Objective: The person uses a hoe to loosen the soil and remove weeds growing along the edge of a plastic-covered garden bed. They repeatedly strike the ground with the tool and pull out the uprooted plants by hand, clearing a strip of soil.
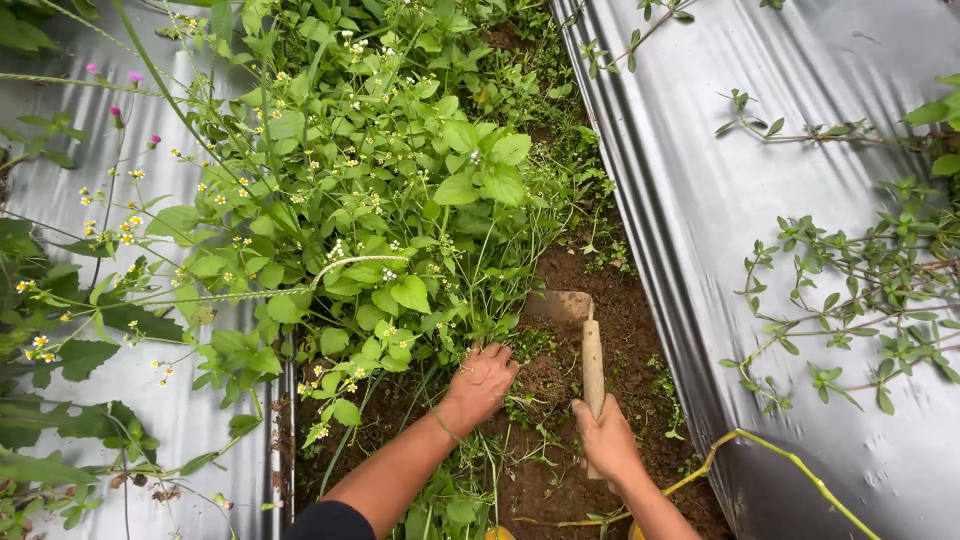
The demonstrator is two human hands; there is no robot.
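Note:
My right hand (606,437) is shut on the pale wooden handle of a small hand hoe (592,360), whose rusty metal blade (562,304) lies against the brown soil ahead. My left hand (481,382) reaches into the base of a thick clump of leafy green weeds (400,230) with small yellow flowers, its fingers closed around the stems low down near the soil. The two hands are about a hand's width apart, the left one slightly further forward.
Silver plastic mulch sheets (790,200) cover the raised beds on both sides of the narrow soil furrow (610,300). Creeping green plants (860,290) spread over the right sheet. A yellow stem or cord (770,455) runs along the lower right.

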